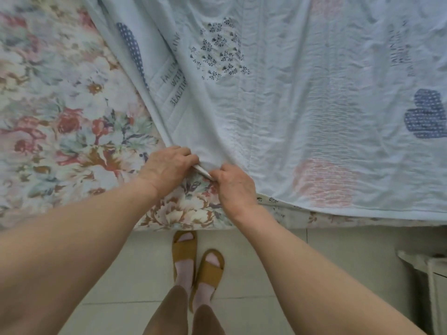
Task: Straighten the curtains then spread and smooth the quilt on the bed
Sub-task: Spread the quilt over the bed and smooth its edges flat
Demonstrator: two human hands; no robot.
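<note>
**Both hands on the quilt's corner at the bed's near edge**

We see the quilt (302, 112), pale blue with hearts, sprigs and printed words, lying over the right and far part of the bed (350, 220). Its left edge runs in long folds from the far left down to a corner near the middle of the near edge. Left of those folds the floral sheet (60, 122) lies bare.

Our left hand (169, 165) grips that corner, fingers curled over the cloth. Our right hand (235, 183) is just beside it, fingers pinching the hem, which shows as a thin pale strip stretched between the two hands. The hands are near but not touching. The quilt's near hem runs off to the right from the right wrist, close to the edge of the bed, with a strip of sheet showing below it.

The quilt is creased all over, most heavily in the folds by the left edge.

On the near side we stand on a tiled floor (266, 274), feet in tan slippers (193, 257) over pale socks, toes right at the bed. At the far right of the floor stands a pale object (433, 286); we cannot tell what it is.
</note>
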